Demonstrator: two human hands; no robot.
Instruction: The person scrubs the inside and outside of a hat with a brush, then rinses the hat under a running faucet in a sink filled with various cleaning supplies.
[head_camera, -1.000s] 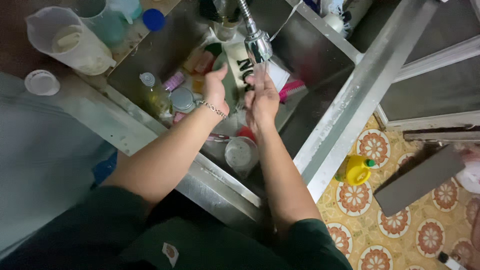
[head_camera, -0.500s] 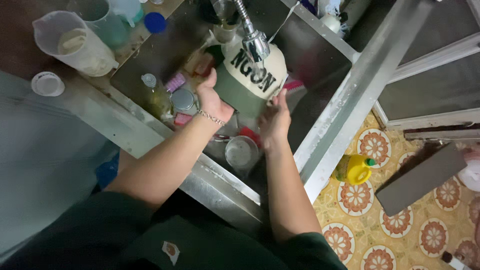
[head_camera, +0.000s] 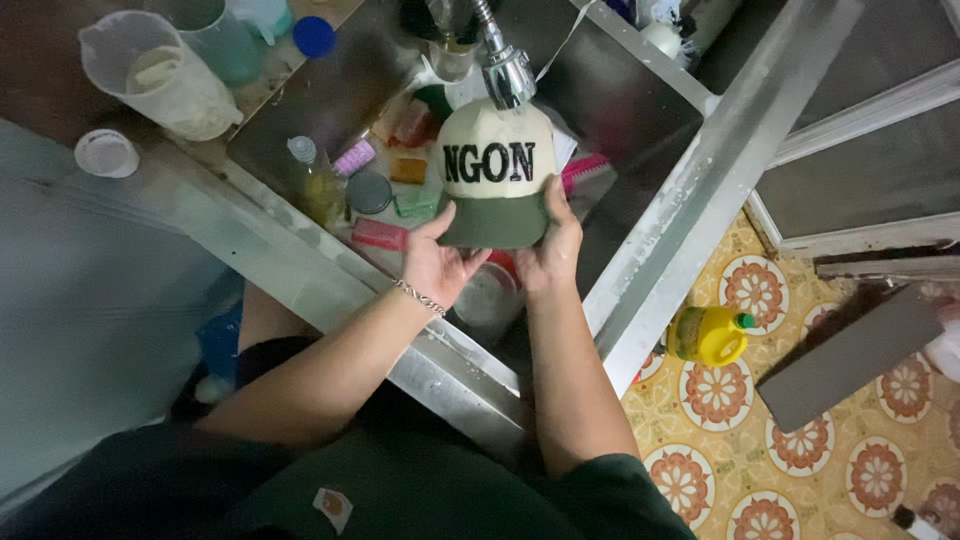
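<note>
A cream baseball cap (head_camera: 490, 150) with black lettering and a green brim is held over the steel sink (head_camera: 640, 85), right under the tap head (head_camera: 508, 72). My left hand (head_camera: 442, 262) grips the brim from below on the left; a thin chain bracelet circles that wrist. My right hand (head_camera: 555, 245) holds the brim's right edge, thumb on top. The cap faces me, front panel upright.
In the sink lie sponges, a pink brush (head_camera: 585, 172), a small bottle (head_camera: 312, 178) and a round container (head_camera: 487, 295). A clear measuring jug (head_camera: 165, 72) and a white lid (head_camera: 106, 153) sit on the counter. A yellow jug (head_camera: 708, 333) stands on the patterned tile floor.
Both hands first rubbed together under the tap with the cap lying in the sink. They then lifted the cap and turned it upright, front toward me.
</note>
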